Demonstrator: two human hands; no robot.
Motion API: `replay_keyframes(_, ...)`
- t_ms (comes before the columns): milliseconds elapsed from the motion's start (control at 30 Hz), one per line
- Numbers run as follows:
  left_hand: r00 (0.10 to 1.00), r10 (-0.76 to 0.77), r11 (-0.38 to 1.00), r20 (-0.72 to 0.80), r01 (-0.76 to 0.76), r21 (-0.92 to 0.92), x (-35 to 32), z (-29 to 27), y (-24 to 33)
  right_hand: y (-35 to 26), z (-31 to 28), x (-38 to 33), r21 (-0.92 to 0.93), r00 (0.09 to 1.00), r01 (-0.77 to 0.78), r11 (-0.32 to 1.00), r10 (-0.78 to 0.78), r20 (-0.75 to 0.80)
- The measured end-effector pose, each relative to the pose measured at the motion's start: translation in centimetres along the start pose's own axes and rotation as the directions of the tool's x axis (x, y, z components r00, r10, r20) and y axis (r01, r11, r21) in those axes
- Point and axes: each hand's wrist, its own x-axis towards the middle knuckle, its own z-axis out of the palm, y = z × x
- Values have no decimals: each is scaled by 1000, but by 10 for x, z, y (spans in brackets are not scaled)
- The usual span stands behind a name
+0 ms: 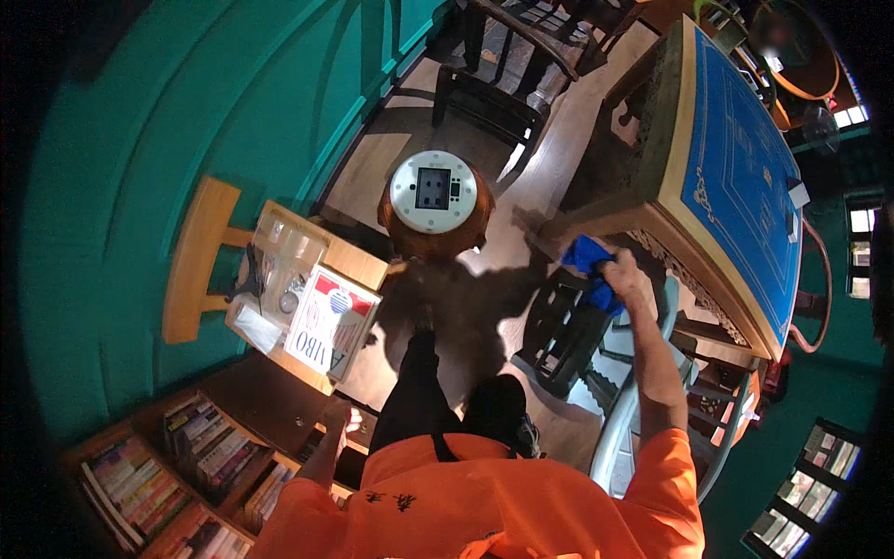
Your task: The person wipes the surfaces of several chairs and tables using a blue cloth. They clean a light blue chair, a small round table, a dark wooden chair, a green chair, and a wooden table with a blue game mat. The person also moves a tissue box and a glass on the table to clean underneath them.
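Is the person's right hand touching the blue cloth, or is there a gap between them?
Touching. The head view shows the right hand closed on the blue cloth, with cloth bunched out past the fingers.

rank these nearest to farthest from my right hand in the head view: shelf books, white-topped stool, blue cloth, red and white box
1. Blue cloth, gripped in the right hand.
2. White-topped stool, ahead, left of that hand.
3. Red and white box, farther left, on the wooden chair.
4. Shelf books, at the lower left.
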Motion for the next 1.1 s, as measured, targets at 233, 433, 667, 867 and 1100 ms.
replay_keyframes(233, 848, 524, 816, 74, -476, -328, -119, 43, 270, -43, 156, 190, 611, 990, 69, 788, -129, 55)
replay_keyframes(433, 805, 593, 766, -2, -565, -306, -124, 111, 373, -133, 203, 321, 674, 939, 335, 659, -293, -181)
replay_keyframes(667, 828, 544, 811, -137, -561, -166, -100, 178, 489, -246, 215, 346, 625, 874, 279, 728, -462, 148)
replay_keyframes(867, 844, 534, 824, 51, -507, -252, -88, 205, 574, -217, 278, 329, 494, 816, 482, 724, -577, 50)
replay_keyframes(1100, 835, 510, 842, 204, -437, -316, -29, 214, 564, -125, 313, 265, 518, 827, 551, 654, -513, -232)
